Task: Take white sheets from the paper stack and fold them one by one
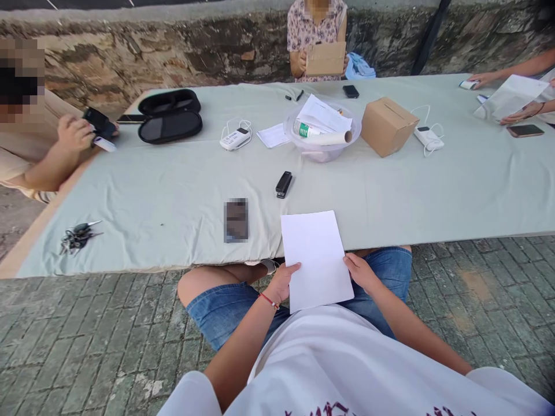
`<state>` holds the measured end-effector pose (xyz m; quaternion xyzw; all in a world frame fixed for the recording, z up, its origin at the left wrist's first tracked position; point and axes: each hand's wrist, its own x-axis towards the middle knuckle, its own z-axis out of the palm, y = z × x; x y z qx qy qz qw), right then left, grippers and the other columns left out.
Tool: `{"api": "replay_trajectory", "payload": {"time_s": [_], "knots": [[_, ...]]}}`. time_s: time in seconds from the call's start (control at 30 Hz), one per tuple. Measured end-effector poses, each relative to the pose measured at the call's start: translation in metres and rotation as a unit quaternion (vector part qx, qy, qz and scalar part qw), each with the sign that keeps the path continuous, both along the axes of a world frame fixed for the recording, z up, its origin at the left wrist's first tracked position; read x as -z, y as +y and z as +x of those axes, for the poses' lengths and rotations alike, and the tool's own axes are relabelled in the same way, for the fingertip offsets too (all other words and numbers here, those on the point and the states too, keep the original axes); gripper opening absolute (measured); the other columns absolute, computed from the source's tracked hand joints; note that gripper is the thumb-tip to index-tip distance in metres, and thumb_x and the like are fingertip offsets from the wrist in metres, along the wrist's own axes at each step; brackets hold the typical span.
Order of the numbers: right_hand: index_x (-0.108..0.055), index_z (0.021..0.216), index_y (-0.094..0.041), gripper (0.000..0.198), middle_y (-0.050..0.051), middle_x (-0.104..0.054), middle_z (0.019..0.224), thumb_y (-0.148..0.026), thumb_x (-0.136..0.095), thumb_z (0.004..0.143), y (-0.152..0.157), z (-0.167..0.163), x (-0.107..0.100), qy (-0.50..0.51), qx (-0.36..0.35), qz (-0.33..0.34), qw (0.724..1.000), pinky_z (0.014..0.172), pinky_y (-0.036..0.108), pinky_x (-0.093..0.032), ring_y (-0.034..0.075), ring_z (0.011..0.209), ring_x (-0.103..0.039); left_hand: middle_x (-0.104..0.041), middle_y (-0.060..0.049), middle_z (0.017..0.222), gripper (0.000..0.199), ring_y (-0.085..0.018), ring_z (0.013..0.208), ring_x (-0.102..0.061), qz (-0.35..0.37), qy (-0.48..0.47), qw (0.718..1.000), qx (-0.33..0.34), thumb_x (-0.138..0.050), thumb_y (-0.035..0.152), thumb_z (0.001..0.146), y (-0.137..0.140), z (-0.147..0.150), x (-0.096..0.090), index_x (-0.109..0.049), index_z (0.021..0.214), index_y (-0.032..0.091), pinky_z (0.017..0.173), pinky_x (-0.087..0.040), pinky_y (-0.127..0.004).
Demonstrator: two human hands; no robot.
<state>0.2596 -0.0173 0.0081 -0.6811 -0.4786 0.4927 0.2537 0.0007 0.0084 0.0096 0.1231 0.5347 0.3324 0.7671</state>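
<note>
A blank white stack of paper lies partly over the table's near edge and partly above my lap. My left hand grips its left side, thumb on top and the other fingers hidden underneath. On the opposite side my right hand pinches the edge of the sheets, its thumb at the border. Just beyond the paper a black stapler rests on the cloth. Left of the paper there is a dark, blurred-out rectangular object, perhaps a phone.
The table has a pale green cloth. On it are keys, a black case, a plastic basin of papers, a cardboard box and white devices with cords. Other people sit left, across and right, holding things.
</note>
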Motion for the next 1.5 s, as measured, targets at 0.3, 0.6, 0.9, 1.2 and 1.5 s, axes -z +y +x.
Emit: {"api": "replay_trajectory", "payload": {"time_s": [0.3, 0.6, 0.9, 1.2, 1.5], "knots": [[-0.058, 0.122, -0.028, 0.049, 0.006, -0.069, 0.111, -0.063, -0.042, 0.091, 0.026, 0.013, -0.035, 0.048, 0.084, 0.133, 0.986, 0.092, 0.043, -0.049, 0.028, 0.107, -0.061, -0.071, -0.019, 0.115, 0.054, -0.034, 0.105, -0.067, 0.104, -0.041, 0.990, 0.084, -0.088, 0.037, 0.063, -0.003, 0.004, -0.029, -0.072, 0.107, 0.011, 0.100, -0.047, -0.049], [-0.058, 0.126, -0.026, 0.059, 0.009, -0.067, 0.124, -0.053, -0.074, 0.076, 0.086, 0.016, -0.074, 0.266, 0.046, 0.124, 0.955, 0.097, 0.048, -0.050, 0.029, 0.113, -0.063, -0.069, -0.016, 0.120, 0.054, -0.036, 0.116, -0.061, 0.192, 0.017, 0.977, 0.089, -0.083, 0.046, 0.068, 0.035, 0.002, -0.051, -0.071, 0.111, 0.014, 0.104, -0.045, -0.051], [-0.067, 0.120, -0.024, 0.066, 0.005, -0.070, 0.120, -0.037, -0.089, 0.060, 0.159, 0.022, -0.136, 0.276, -0.056, 0.263, 0.923, 0.108, 0.050, -0.043, 0.029, 0.121, -0.059, -0.067, -0.013, 0.123, 0.063, -0.032, 0.121, -0.057, 0.442, 0.095, 0.878, 0.155, -0.082, 0.042, 0.068, 0.153, 0.000, -0.102, -0.065, 0.122, 0.015, 0.107, -0.041, -0.048], [-0.074, 0.104, -0.022, 0.041, 0.006, -0.071, 0.114, -0.045, -0.080, 0.070, 0.178, 0.022, -0.114, 0.180, -0.146, 0.220, 0.948, 0.103, 0.047, -0.047, 0.029, 0.113, -0.062, -0.070, -0.013, 0.115, 0.057, -0.032, 0.115, -0.059, 0.437, 0.129, 0.880, 0.138, -0.085, 0.036, 0.062, 0.169, 0.002, -0.068, -0.069, 0.112, 0.013, 0.105, -0.043, -0.048], [-0.067, 0.120, -0.022, 0.057, 0.007, -0.069, 0.122, -0.039, -0.083, 0.068, 0.182, 0.028, -0.112, 0.208, -0.110, 0.215, 0.948, 0.109, 0.051, -0.042, 0.027, 0.119, -0.060, -0.071, -0.014, 0.110, 0.069, -0.031, 0.113, -0.061, 0.446, 0.127, 0.874, 0.143, -0.084, 0.037, 0.066, 0.180, 0.001, -0.087, -0.061, 0.127, 0.014, 0.105, -0.044, -0.048]]}}
